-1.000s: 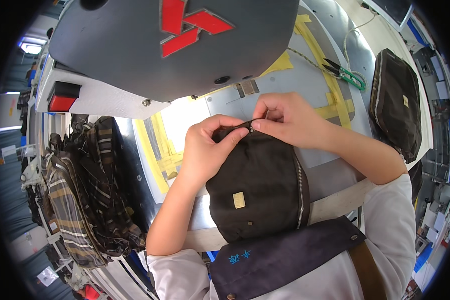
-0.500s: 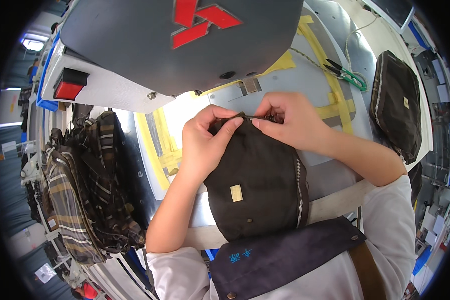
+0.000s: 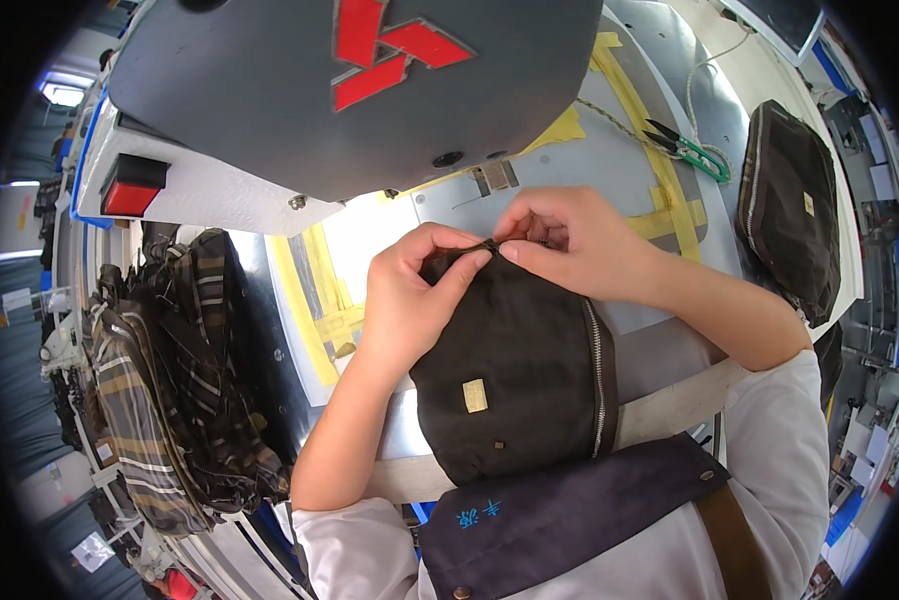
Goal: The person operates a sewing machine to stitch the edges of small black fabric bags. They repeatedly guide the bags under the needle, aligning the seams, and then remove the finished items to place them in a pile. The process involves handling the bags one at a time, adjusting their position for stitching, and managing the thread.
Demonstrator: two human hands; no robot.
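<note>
A dark brown fabric pouch (image 3: 520, 370) lies in front of me, its lower end at the table's near edge. Down its right side runs a silver zipper (image 3: 599, 375), and a small pale label (image 3: 476, 395) sits on its face. My left hand (image 3: 418, 282) pinches the pouch's far edge between thumb and fingers. Right beside it, my right hand (image 3: 568, 242) grips the same edge, thumb and curled fingers closed on it. The two thumb tips almost meet there. Whatever lies under the curled fingers is hidden.
A grey machine head (image 3: 390, 90) with a red emblem overhangs the taped work plate (image 3: 630, 180). Green-handled thread snips (image 3: 705, 158) lie far right, near a similar dark pouch (image 3: 792, 205). Plaid bags (image 3: 160, 400) hang at the left. A red switch (image 3: 130, 190) is on the machine.
My right hand has shifted slightly left, closer to the left thumb. The far edge of the pouch sits a little nearer to me, and less of its zipper trim shows between my hands.
</note>
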